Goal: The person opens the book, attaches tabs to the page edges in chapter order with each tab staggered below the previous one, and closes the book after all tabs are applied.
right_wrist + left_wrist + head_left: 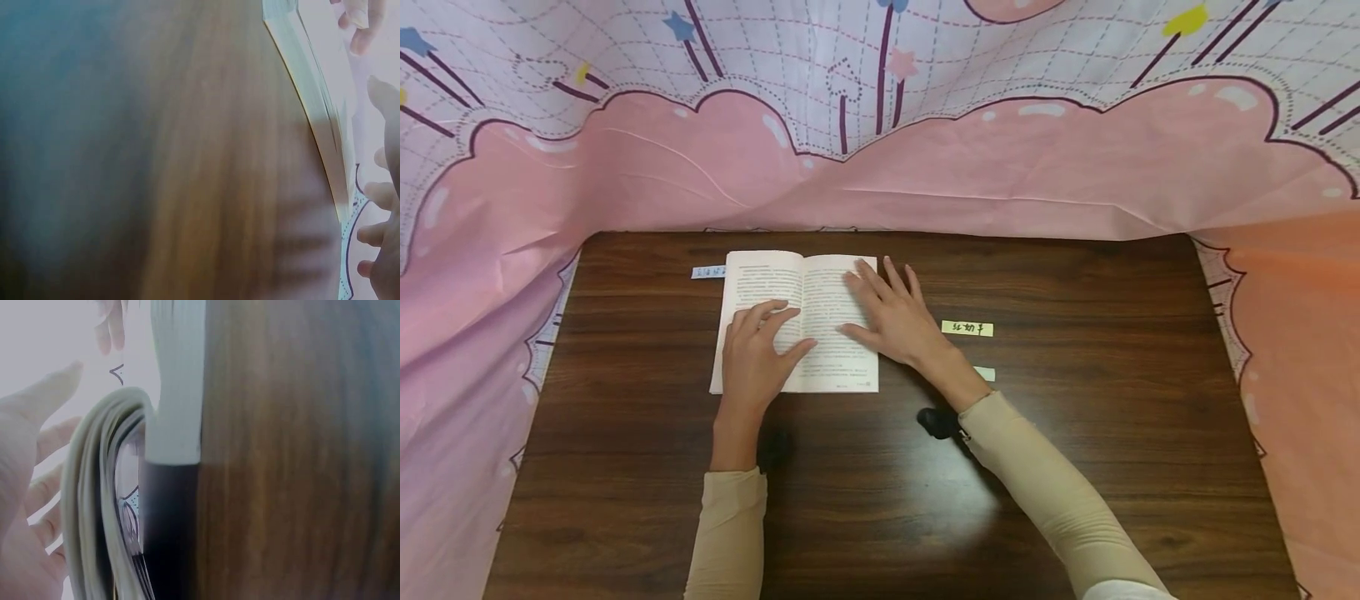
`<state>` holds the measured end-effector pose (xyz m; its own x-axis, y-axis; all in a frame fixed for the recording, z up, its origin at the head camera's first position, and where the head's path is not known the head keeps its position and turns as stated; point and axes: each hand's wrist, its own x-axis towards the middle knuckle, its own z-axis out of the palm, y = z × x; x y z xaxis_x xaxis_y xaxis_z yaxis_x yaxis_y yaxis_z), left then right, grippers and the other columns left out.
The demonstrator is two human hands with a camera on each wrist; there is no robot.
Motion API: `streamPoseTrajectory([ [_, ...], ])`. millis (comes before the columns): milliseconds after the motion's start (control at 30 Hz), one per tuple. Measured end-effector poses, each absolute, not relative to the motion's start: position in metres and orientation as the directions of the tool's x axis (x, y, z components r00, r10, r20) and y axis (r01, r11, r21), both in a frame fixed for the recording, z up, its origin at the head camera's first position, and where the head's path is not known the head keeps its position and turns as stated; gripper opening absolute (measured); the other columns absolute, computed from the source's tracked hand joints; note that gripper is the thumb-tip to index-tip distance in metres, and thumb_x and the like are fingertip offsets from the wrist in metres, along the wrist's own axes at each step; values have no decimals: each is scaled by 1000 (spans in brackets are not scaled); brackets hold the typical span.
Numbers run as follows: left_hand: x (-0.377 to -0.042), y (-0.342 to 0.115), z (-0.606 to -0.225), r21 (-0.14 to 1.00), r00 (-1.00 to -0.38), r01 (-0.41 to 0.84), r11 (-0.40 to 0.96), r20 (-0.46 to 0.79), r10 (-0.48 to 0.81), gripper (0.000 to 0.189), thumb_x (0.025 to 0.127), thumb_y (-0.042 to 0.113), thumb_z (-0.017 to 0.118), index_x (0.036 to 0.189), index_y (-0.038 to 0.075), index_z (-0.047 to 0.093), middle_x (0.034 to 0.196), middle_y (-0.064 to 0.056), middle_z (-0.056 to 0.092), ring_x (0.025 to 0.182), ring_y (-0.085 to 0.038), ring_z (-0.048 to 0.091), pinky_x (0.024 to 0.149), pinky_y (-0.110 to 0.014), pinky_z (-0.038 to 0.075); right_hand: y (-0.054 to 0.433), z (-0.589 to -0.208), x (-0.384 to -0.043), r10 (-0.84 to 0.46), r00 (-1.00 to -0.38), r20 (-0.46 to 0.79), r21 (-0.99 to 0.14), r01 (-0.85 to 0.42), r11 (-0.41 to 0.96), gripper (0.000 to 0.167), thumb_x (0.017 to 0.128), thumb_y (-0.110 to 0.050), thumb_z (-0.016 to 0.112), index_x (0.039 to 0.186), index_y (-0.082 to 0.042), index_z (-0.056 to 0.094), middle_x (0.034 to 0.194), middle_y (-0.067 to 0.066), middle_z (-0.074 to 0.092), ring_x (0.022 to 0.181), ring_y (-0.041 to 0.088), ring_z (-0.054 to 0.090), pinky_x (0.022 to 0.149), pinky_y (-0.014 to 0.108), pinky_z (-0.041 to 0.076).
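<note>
An open book [835,371] with printed pages lies on the dark wooden table. Over its left page is my left hand [754,358], fingers loosely bent and thumb pointing toward the spine. My right hand [897,321] spreads its fingers flat across the right page and past its outer edge. In the left wrist view, the left-side pages [94,487] arch up beside the fingers of my left hand [31,475], with the thick page block [178,381] beyond. The right wrist view shows the book's edge [312,112] and part of my right hand [387,200].
A blue paper slip [707,272] pokes out beside the book's upper left. To the right lie a yellow slip [967,328] with handwriting and a pale green slip [986,374], partly hidden by the right forearm. Pink patterned cloth [970,200] hangs around the table.
</note>
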<state>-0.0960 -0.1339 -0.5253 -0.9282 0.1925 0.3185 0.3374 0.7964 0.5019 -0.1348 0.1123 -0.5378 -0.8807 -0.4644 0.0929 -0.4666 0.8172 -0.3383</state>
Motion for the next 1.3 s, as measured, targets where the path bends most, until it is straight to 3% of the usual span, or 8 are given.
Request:
streamPoseTrajectory([
  [567, -96, -123, -525, 506, -917, 367, 781, 339, 211, 48, 76, 30, 88, 117, 10, 73, 126, -9, 64, 111, -32, 55, 89, -48, 42, 134, -537, -129, -435, -895, 97, -355, -440, 825, 79, 94, -65, 51, 156, -20, 33, 162, 9, 28, 148, 40, 21, 116, 63, 13],
  [933, -99, -117, -520, 566, -892, 404, 719, 417, 173, 37, 81, 24, 85, 113, 9, 74, 120, -7, 68, 108, -28, 59, 93, -41, 46, 152, -538, -122, -385, -916, 109, -381, -397, 835, 80, 92, -65, 55, 155, -20, 35, 159, 7, 33, 148, 37, 23, 117, 60, 12],
  [1000, -99, -116, -519, 584, -889, 406, 703, 430, 156, 35, 82, 22, 84, 112, 9, 75, 118, -6, 69, 107, -28, 60, 91, -40, 47, 155, -538, -121, -383, -918, 108, -379, -394, 837, 80, 92, -65, 54, 156, -20, 33, 160, 7, 32, 148, 36, 23, 117, 60, 12],
  [1233, -97, -114, -517, 636, -882, 424, 645, 453, 133, 29, 84, 18, 80, 111, 10, 75, 111, -6, 71, 77, -18, 64, 60, -34, 51, 167, -538, -116, -392, -910, 136, -365, -414, 834, 78, 94, -61, 56, 156, -19, 33, 158, 8, 35, 147, 37, 26, 116, 62, 16],
  [1300, -97, -114, -518, 643, -881, 428, 636, 453, 135, 28, 85, 17, 80, 111, 11, 75, 110, -5, 72, 74, -17, 64, 57, -34, 53, 169, -538, -115, -393, -909, 141, -369, -416, 831, 78, 93, -60, 57, 155, -18, 35, 158, 9, 35, 146, 38, 27, 115, 62, 16],
])
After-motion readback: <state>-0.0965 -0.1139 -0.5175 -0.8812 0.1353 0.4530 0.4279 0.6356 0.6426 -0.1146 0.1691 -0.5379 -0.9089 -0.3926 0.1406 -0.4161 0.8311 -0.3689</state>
